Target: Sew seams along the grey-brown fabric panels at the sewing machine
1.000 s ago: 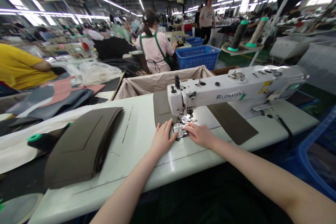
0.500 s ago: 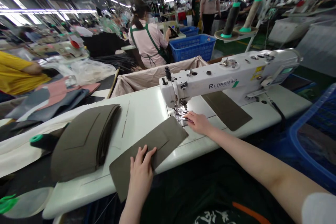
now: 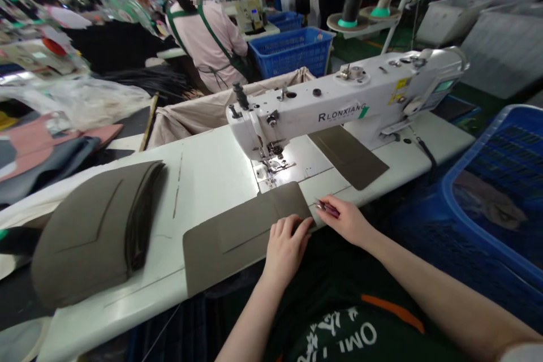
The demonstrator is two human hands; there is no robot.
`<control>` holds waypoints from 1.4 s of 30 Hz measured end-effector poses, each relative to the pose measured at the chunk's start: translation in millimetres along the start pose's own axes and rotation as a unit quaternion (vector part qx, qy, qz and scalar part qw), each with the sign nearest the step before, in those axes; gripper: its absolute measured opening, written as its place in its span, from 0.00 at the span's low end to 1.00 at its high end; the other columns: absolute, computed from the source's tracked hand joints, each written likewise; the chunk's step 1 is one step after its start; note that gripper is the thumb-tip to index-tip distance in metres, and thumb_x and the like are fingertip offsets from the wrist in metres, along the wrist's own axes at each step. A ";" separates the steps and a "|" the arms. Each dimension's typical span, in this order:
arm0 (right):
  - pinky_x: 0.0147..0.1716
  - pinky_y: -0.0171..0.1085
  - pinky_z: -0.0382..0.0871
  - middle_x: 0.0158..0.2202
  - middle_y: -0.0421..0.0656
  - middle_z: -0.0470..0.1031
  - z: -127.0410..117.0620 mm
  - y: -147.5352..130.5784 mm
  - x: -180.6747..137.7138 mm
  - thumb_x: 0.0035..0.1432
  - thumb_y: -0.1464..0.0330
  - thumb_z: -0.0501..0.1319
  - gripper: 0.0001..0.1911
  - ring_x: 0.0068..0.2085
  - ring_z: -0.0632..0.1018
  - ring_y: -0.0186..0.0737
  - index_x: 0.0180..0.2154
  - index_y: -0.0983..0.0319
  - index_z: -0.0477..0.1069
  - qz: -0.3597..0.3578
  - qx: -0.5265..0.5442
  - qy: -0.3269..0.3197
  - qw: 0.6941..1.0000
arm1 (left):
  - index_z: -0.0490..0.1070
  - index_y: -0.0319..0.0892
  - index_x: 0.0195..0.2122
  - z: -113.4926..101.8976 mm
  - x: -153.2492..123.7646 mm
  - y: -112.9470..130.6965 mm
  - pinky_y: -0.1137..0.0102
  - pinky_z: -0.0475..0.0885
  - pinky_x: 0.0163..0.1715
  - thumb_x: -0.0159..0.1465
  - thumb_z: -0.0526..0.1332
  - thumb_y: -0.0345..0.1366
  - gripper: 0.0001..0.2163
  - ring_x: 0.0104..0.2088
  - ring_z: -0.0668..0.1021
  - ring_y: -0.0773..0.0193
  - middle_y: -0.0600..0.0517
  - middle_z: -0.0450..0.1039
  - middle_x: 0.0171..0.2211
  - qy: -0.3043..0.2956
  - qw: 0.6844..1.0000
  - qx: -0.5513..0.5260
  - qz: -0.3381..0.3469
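Resting 1 long olive-grey panel (image 3: 237,232) flat along the front edge of the pale tabletop (image 3: 206,175), touching its near right corner with the left hand (image 3: 286,251); showing rounded corners, a plain matt face and 1 thin dark line running lengthwise. Slanting upward to the right. Holding 1 small tool (image 3: 331,211) in the right hand (image 3: 350,222), showing a dark-red body, pointing its metal tip toward the panel's right end
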State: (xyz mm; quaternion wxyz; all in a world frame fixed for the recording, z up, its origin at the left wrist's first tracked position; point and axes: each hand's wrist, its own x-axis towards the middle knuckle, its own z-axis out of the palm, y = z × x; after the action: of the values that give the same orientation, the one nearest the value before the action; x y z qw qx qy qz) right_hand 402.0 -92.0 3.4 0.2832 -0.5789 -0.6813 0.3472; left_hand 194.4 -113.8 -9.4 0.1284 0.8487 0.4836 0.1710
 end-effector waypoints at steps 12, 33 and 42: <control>0.26 0.33 0.58 0.24 0.34 0.68 17.8 9.1 -48.2 0.64 0.58 0.55 0.11 0.26 0.72 0.36 0.32 0.57 0.62 0.052 -0.046 -0.087 0.994 | 0.71 0.45 0.37 0.0 5.4 3.3 0.62 0.67 0.43 0.67 0.56 0.34 0.05 0.42 0.71 0.59 0.49 0.71 0.39 0.013 0.990 -0.134 -0.032; 0.27 0.34 0.59 0.24 0.36 0.70 -1.4 20.3 -30.1 0.65 0.58 0.53 0.14 0.26 0.72 0.36 0.31 0.58 0.67 0.024 -0.044 -0.103 0.993 | 0.75 0.51 0.43 -46.1 8.2 -3.6 0.65 0.71 0.49 0.68 0.52 0.34 0.11 0.48 0.74 0.62 0.50 0.72 0.47 -0.138 0.963 -0.228 0.026; 0.25 0.35 0.61 0.22 0.35 0.67 1.0 17.9 -35.0 0.63 0.55 0.55 0.12 0.24 0.71 0.36 0.35 0.57 0.65 0.025 -0.035 -0.062 0.997 | 0.60 0.41 0.59 -94.3 -16.1 -133.3 0.52 0.65 0.52 0.55 0.63 0.55 0.35 0.52 0.70 0.44 0.41 0.66 0.52 -0.082 0.964 0.105 -0.230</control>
State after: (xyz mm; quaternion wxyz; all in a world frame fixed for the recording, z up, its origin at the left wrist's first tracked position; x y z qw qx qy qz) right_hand 417.8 -125.1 -11.0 0.2113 -0.5824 -0.6946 0.3657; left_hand 44.1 -56.2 22.5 0.1142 0.7342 0.6690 0.0149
